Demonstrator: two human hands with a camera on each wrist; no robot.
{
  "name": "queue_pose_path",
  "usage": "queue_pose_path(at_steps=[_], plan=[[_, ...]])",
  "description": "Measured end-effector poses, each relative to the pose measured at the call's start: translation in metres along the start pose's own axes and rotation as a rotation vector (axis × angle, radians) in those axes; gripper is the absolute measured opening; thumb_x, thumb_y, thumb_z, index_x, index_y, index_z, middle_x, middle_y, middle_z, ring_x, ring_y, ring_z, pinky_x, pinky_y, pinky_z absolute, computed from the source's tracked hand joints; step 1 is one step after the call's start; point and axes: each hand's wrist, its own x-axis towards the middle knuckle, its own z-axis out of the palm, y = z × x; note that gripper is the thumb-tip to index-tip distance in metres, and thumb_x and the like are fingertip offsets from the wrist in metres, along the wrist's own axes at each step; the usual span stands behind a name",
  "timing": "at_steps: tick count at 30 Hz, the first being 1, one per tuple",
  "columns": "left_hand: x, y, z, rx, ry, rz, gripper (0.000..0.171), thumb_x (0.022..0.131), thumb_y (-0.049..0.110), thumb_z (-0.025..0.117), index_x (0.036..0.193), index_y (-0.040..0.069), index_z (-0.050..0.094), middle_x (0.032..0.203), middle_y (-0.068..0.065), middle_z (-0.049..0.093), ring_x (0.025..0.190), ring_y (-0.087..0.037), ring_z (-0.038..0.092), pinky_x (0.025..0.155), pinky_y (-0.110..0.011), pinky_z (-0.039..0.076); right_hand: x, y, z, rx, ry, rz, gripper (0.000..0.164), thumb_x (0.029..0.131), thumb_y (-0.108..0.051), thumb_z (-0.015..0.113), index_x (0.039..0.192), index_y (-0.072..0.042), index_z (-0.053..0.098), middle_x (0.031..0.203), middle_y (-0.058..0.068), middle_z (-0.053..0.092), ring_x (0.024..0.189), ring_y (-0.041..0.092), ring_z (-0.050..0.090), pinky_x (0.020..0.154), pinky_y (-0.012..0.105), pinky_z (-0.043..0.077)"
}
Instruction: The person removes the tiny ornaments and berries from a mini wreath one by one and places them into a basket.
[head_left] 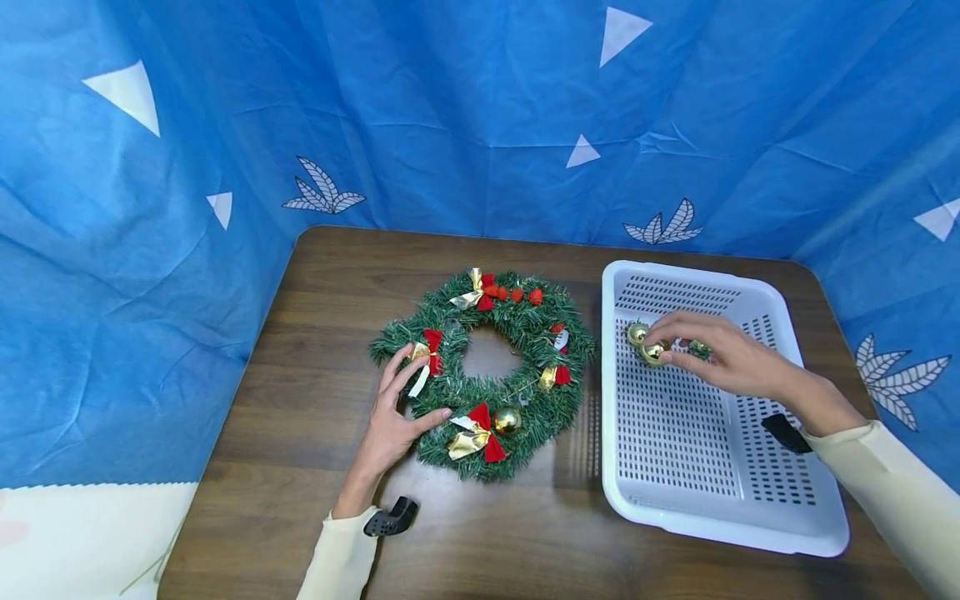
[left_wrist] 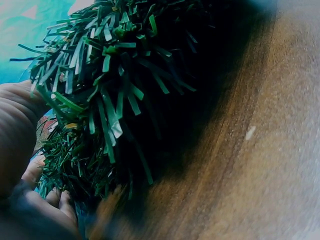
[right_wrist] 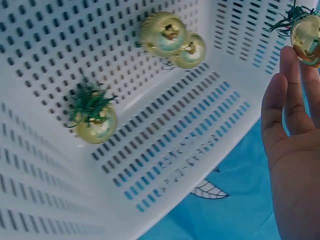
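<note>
Lower left of the head view: left hand (head_left: 390, 429), fingers spread loosely, resting on the wreath (head_left: 480, 392) at centre, probably light and springy. Right of centre: right hand (head_left: 712, 354), fingertips pinching a gold ball (right_wrist: 306, 40) over the basket (head_left: 609, 400); likely light, stiff, slippery, fragile, best gripped round its middle.

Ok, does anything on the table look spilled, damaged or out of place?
I see nothing spilled or broken. One mild oddity: a green tuft juts out from the left side of the wreath, near the left hand, interrupting the roughly round outline.
</note>
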Motion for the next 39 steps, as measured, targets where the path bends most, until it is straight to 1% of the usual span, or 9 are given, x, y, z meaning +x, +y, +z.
queue_pose_path(at_steps=[4, 10, 13, 15, 21, 25, 28, 35, 39], plan=[[0.000, -0.005, 0.001, -0.002, -0.002, 0.001, 0.073, 0.072, 0.011, 0.081, 0.137, 0.010, 0.048, 0.155, -0.007, 0.020, 0.144, -0.029, 0.013, 0.109, -0.061, 0.017, -0.006, 0.006, 0.002, -0.011, -0.016, 0.018, 0.032, 0.085, -0.016, 0.070, 0.113, -0.030, 0.064, 0.114, -0.019, 0.060, 0.106, -0.005, 0.052, 0.089, 0.012, 0.042], [0.002, -0.030, 0.004, 0.033, 0.003, -0.009, 0.075, 0.071, 0.023, 0.083, 0.137, 0.025, 0.048, 0.155, 0.009, 0.019, 0.144, -0.017, 0.013, 0.110, -0.058, 0.020, -0.013, 0.012, 0.003, -0.025, -0.033, 0.072, 0.032, 0.082, -0.017, 0.072, 0.111, -0.030, 0.066, 0.112, -0.022, 0.060, 0.105, -0.006, 0.052, 0.090, 0.007, 0.038], [0.002, -0.035, 0.005, 0.039, 0.006, -0.005, 0.075, 0.071, 0.025, 0.083, 0.137, 0.027, 0.047, 0.155, 0.011, 0.018, 0.144, -0.016, 0.012, 0.110, -0.057, 0.020, -0.016, 0.015, 0.003, -0.033, -0.041, 0.101, 0.033, 0.082, -0.018, 0.073, 0.111, -0.032, 0.065, 0.112, -0.023, 0.059, 0.105, -0.006, 0.053, 0.090, 0.007, 0.038], [0.002, -0.030, 0.004, 0.031, 0.010, 0.002, 0.074, 0.071, 0.022, 0.083, 0.137, 0.024, 0.048, 0.155, 0.007, 0.019, 0.144, -0.019, 0.013, 0.110, -0.059, 0.020, -0.018, 0.017, 0.002, -0.043, -0.047, 0.112, 0.033, 0.081, -0.018, 0.073, 0.111, -0.032, 0.065, 0.112, -0.022, 0.060, 0.105, -0.004, 0.054, 0.089, 0.010, 0.041], [0.001, -0.003, 0.002, -0.008, 0.003, 0.008, 0.072, 0.072, 0.009, 0.081, 0.136, 0.008, 0.049, 0.155, -0.009, 0.020, 0.144, -0.031, 0.013, 0.108, -0.062, 0.018, -0.023, 0.024, 0.002, -0.051, -0.088, 0.126, 0.033, 0.080, -0.014, 0.074, 0.109, -0.027, 0.065, 0.108, -0.019, 0.062, 0.095, 0.000, 0.057, 0.081, 0.027, 0.051], [0.000, 0.001, 0.001, -0.006, 0.002, 0.006, 0.072, 0.072, 0.009, 0.080, 0.136, 0.007, 0.048, 0.155, -0.010, 0.020, 0.144, -0.031, 0.012, 0.109, -0.061, 0.018, -0.025, 0.027, 0.001, -0.064, -0.115, 0.116, 0.033, 0.081, -0.015, 0.073, 0.109, -0.030, 0.064, 0.108, -0.018, 0.063, 0.096, 0.002, 0.058, 0.081, 0.028, 0.051], [0.000, -0.005, 0.002, -0.005, 0.006, 0.015, 0.072, 0.071, 0.010, 0.081, 0.136, 0.009, 0.049, 0.155, -0.008, 0.021, 0.144, -0.029, 0.013, 0.109, -0.061, 0.017, -0.026, 0.029, 0.001, -0.083, -0.134, 0.124, 0.031, 0.081, -0.016, 0.073, 0.108, -0.029, 0.064, 0.107, -0.018, 0.063, 0.098, 0.002, 0.059, 0.083, 0.029, 0.051], [0.003, -0.032, 0.004, 0.044, 0.017, 0.015, 0.075, 0.070, 0.023, 0.083, 0.136, 0.024, 0.049, 0.155, 0.008, 0.020, 0.144, -0.018, 0.013, 0.109, -0.058, 0.019, -0.027, 0.033, 0.003, -0.119, -0.173, 0.149, 0.032, 0.080, -0.013, 0.073, 0.107, -0.028, 0.066, 0.107, -0.017, 0.064, 0.101, 0.007, 0.060, 0.087, 0.037, 0.052], [0.003, -0.036, 0.004, 0.035, 0.015, 0.014, 0.075, 0.070, 0.026, 0.083, 0.136, 0.026, 0.048, 0.154, 0.011, 0.020, 0.144, -0.014, 0.012, 0.110, -0.057, 0.018, -0.027, 0.034, 0.003, -0.120, -0.185, 0.151, 0.031, 0.080, -0.011, 0.073, 0.106, -0.026, 0.067, 0.106, -0.015, 0.065, 0.101, 0.010, 0.061, 0.088, 0.039, 0.051]])
